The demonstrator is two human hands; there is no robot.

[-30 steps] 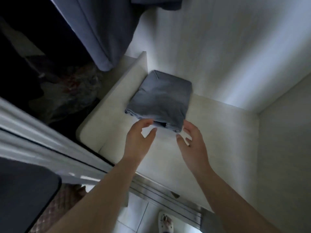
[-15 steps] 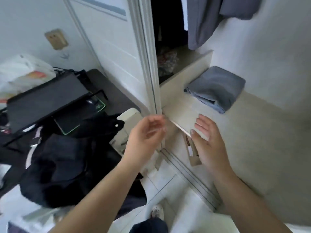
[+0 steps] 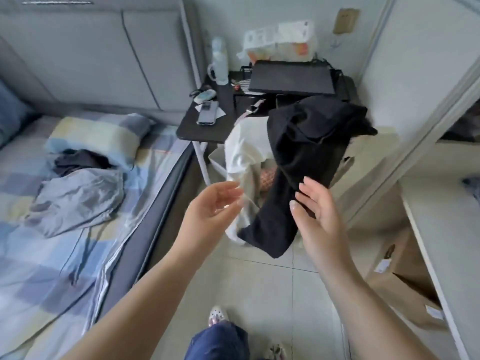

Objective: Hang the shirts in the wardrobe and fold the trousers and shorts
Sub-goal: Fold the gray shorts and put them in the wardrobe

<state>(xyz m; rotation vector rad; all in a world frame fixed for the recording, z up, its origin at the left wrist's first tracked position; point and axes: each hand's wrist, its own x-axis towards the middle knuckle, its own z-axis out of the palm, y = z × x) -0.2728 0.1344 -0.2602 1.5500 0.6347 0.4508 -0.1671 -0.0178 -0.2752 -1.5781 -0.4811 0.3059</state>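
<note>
A black garment (image 3: pixel 301 162) is draped over a chair and hangs down to the tiled floor, with a white garment (image 3: pixel 242 154) under it. My left hand (image 3: pixel 210 211) and my right hand (image 3: pixel 315 211) are held out in front of this pile, palms facing each other, fingers apart and empty. The right fingertips are close to the black cloth; contact cannot be told. On the bed to the left lie a crumpled grey-blue garment (image 3: pixel 75 201) and a dark garment (image 3: pixel 78 161). A sliver of the folded grey garment (image 3: pixel 473 185) shows on the wardrobe shelf at the right edge.
A black side table (image 3: pixel 207 126) holds a phone (image 3: pixel 207 113), a bottle (image 3: pixel 219 63) and a black laptop (image 3: pixel 291 79). The wardrobe's door frame (image 3: pixel 415 141) and shelf edge (image 3: pixel 428 255) stand on the right, cardboard boxes (image 3: pixel 397 276) below. The bed (image 3: pixel 39 255) fills the left.
I have turned left, away from the wardrobe shelf where the folded grey garment was left. Both empty hands swung with me and now face the clothes on the chair.
</note>
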